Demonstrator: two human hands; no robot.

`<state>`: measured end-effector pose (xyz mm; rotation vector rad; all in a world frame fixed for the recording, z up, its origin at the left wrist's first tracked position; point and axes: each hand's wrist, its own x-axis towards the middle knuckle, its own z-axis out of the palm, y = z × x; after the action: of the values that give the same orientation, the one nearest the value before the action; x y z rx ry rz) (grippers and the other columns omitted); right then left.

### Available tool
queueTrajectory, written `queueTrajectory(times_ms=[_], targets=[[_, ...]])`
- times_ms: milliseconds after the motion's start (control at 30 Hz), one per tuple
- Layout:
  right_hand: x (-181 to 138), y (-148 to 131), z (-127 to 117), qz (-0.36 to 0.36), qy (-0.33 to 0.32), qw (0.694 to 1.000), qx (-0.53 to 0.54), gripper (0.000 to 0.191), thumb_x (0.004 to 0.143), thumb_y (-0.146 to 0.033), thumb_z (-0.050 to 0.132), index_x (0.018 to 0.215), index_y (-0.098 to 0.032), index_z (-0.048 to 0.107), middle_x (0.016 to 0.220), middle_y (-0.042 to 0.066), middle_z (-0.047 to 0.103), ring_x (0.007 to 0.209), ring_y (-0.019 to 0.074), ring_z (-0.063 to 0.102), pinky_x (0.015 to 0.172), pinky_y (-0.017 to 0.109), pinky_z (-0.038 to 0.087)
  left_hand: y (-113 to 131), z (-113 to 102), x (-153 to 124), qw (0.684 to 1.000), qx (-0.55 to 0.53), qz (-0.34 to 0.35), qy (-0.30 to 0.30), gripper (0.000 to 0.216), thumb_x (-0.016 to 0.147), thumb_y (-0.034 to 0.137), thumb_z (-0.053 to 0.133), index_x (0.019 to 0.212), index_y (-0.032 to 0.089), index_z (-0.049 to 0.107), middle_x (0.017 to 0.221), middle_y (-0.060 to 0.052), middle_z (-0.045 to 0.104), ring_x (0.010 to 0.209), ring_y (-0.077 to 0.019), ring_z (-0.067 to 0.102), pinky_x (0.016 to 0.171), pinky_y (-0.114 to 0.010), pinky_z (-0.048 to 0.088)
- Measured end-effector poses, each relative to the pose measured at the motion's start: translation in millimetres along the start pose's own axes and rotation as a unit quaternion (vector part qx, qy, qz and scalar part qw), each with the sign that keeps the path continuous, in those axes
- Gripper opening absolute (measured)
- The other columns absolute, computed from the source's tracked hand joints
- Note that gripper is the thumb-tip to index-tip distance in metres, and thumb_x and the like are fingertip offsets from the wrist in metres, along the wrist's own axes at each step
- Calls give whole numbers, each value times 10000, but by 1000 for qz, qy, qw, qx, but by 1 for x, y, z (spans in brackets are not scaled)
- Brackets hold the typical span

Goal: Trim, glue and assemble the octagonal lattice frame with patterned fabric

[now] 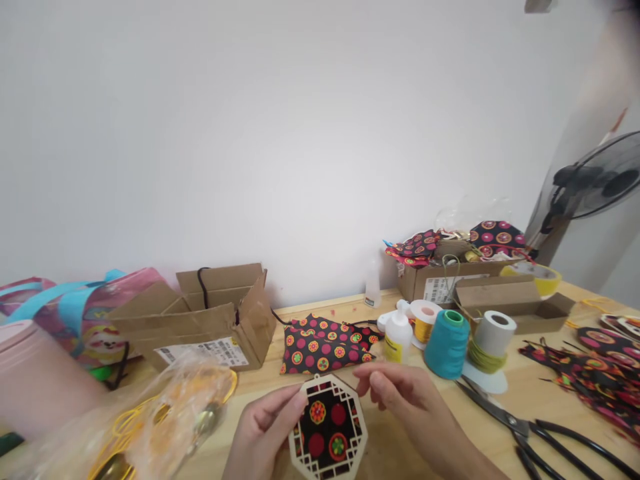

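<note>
Octagonal pale-wood lattice ornament backed with black dotted fabric, held just above the table in front of the teal thread cone; left hand grasps its left edge, right hand pinches its upper right; judged step: positioning near the top loop, which calls for a steady, fine pinch.

Home craft workspace: wooden table, thread spools, fabric scraps, scissors, glue bottle

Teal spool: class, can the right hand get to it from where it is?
Probably yes. The right hand is at the top of the ornament; the teal spool stands just beyond, bare table between, only the glue bottle close by.
</note>
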<state>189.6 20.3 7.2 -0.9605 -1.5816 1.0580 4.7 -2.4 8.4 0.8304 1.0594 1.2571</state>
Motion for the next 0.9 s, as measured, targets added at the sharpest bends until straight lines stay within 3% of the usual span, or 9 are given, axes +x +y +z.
queueTrajectory(times_ms=[133, 267, 433, 500, 600, 733, 900], targets=[[-1, 13, 10, 57, -38, 996, 53, 388, 763, -472, 534, 636, -138, 687, 576, 34, 625, 546, 132, 512, 492, 228, 394, -7, 1, 2, 998, 51, -10, -33, 266, 637, 340, 694, 864, 205, 721, 704, -58, 740, 597, -156, 635, 580, -226, 488], [-2, 21, 13, 75, -9, 997, 32, 357, 744, -435, 577, 590, -125, 666, 552, 20, 591, 521, 119, 490, 464, 217, 371, -12, 3, 4, 997, 47, -31, -51, 292, 646, 347, 684, 886, 183, 714, 708, -74, 739, 607, -170, 641, 580, -240, 489], [-3, 19, 10, 66, -28, 997, 1, 390, 810, -428, 487, 609, -140, 656, 558, 12, 592, 527, 120, 493, 476, 218, 368, -11, 7, 2, 998, 20, -43, -32, 277, 642, 337, 688, 871, 184, 717, 698, -64, 739, 602, -170, 646, 576, -240, 498], [-4, 19, 8, 35, -7, 998, -47, 310, 823, -403, 480, 759, -170, 674, 668, 22, 637, 591, 138, 525, 519, 235, 401, -10, 8, 1, 999, 19, -45, -15, 284, 626, 341, 699, 869, 194, 717, 688, -56, 739, 588, -174, 645, 553, -245, 504], [-5, 19, 6, -74, 70, 984, -147, 184, 801, -322, 539, 904, -207, 639, 749, 23, 634, 604, 140, 513, 552, 257, 427, -10, 8, 0, 999, 25, -44, 9, 274, 603, 343, 716, 844, 214, 724, 675, -43, 738, 582, -170, 645, 553, -243, 510], [-6, 14, 8, -230, 63, 947, -215, 54, 757, -172, 589, 765, -200, 634, 736, 30, 569, 683, 157, 522, 588, 274, 433, -11, 8, 2, 997, 64, -33, -10, 270, 620, 364, 699, 850, 225, 723, 665, -33, 738, 529, -153, 629, 512, -224, 502], [-10, 10, 19, -265, 46, 920, -284, 61, 737, -152, 619, 701, -198, 636, 727, 30, 553, 677, 163, 499, 573, 291, 406, -14, 9, 3, 991, 119, 34, -45, 236, 676, 359, 653, 877, 252, 715, 769, -15, 746, 631, -145, 643, 605, -198, 510]])
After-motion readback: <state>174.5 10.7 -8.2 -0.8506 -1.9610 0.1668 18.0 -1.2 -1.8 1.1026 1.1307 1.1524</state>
